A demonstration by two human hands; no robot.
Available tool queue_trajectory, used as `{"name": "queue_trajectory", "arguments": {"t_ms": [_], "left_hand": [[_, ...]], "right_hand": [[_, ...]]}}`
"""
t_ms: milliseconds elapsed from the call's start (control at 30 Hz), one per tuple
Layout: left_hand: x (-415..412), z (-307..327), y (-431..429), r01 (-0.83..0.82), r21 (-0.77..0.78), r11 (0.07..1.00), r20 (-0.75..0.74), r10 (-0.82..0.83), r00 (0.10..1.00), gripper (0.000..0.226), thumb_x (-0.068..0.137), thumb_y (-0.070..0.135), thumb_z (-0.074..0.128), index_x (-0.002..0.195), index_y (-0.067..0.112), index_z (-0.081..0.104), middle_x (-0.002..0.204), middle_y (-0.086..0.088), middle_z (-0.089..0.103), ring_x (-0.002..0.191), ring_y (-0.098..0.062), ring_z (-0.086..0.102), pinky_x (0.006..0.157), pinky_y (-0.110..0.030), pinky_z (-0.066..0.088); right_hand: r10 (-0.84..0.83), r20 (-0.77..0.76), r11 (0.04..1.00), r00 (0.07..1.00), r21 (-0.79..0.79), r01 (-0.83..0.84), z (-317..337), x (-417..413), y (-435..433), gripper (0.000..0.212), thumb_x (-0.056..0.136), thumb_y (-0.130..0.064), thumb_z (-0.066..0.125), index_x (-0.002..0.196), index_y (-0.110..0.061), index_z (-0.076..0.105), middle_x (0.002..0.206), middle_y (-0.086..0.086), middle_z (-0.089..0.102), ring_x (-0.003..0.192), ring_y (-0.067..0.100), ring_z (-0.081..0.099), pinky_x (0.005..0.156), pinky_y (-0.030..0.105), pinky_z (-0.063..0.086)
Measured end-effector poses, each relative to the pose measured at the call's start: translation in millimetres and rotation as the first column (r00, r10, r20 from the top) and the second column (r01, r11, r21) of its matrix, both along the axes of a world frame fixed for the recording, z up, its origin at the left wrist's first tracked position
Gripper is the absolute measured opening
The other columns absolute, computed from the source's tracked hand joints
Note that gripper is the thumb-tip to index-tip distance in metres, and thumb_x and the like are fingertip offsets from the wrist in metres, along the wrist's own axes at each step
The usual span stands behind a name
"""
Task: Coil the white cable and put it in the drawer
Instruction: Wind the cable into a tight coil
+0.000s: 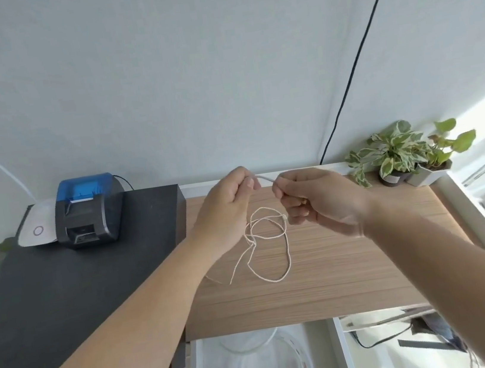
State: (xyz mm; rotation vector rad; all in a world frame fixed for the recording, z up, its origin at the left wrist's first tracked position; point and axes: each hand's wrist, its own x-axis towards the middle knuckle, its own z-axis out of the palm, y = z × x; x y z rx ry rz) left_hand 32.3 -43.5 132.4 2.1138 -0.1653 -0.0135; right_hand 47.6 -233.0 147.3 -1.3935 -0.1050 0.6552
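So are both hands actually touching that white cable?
Touching. The head view shows the left hand and right hand each pinching the white cable, a short stretch spanning between them and loose loops hanging beneath.

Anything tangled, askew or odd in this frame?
The white cable hangs from the left hand and right hand in uneven, crossing loops over the wooden desk, bunched at one crossing, not a neat coil. Nothing looks spilled or damaged.
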Motion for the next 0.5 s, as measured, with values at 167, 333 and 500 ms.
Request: {"name": "queue_trajectory", "arguments": {"t_ms": [167,333,500], "left_hand": [[-18,4,2,0.213,0.102,0.972,-0.040,-0.210,0.977,0.030,0.110,0.031,0.033,0.112,0.018,0.060,0.091,0.010,0.066,0.083,-0.012,0.063,0.083,-0.033,0.050],[-52,-6,-8,0.165,0.130,0.978,0.006,-0.167,0.986,0.035,0.109,0.034,0.035,0.082,0.014,0.047,0.061,-0.004,0.045,0.052,-0.012,0.038,0.056,-0.030,0.039],[-25,30,17,0.123,0.320,0.939,0.157,-0.181,0.971,0.034,0.108,0.025,0.041,0.074,0.032,0.043,0.060,0.003,0.042,0.055,-0.006,0.041,0.059,-0.032,0.032]], "right_hand": [[0.029,-0.216,0.725,0.976,0.677,0.129,15,-27,18,0.018,0.098,-0.007,0.050,0.094,-0.003,0.068,0.072,0.004,0.063,0.070,0.017,0.066,0.072,0.028,0.057],[-0.132,0.672,0.966,0.729,-0.079,0.247,21,3,29,0.022,0.098,0.007,0.058,0.083,-0.003,0.072,0.090,-0.002,0.077,0.088,0.015,0.074,0.083,0.027,0.058],[0.281,0.588,0.834,0.758,-0.541,0.110,-8,-7,4,0.030,0.107,-0.015,0.048,0.084,-0.009,0.067,0.070,0.005,0.061,0.065,0.015,0.056,0.067,0.030,0.047]]}}
